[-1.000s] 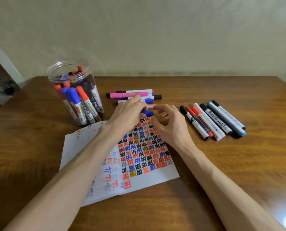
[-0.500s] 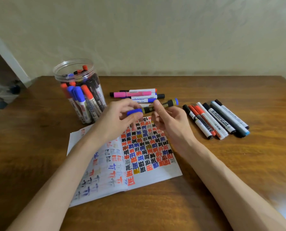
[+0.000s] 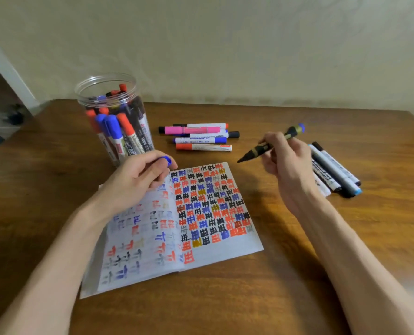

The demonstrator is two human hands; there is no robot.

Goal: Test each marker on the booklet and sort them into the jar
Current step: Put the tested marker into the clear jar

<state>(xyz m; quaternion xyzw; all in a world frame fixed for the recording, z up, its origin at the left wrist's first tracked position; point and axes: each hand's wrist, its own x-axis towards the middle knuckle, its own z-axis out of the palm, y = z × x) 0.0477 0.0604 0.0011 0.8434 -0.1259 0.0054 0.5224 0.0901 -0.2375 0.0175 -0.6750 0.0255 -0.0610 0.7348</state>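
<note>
An open booklet covered in coloured test marks lies on the table in front of me. My right hand grips an uncapped dark marker with gold bands and a blue end, its tip pointing down-left above the table just right of the booklet's top corner. My left hand rests on the booklet's top left and holds the blue cap in its fingertips. A clear plastic jar with several red, blue and black markers inside stands behind my left hand.
A small pile of markers, pink, blue, red and black, lies behind the booklet. Another row of markers lies to the right, partly behind my right hand. The wooden table meets a pale wall at the back.
Both hands picked up the marker and pulled its blue cap off. My right hand moved right with the bare marker; my left hand settled on the booklet with the cap.
</note>
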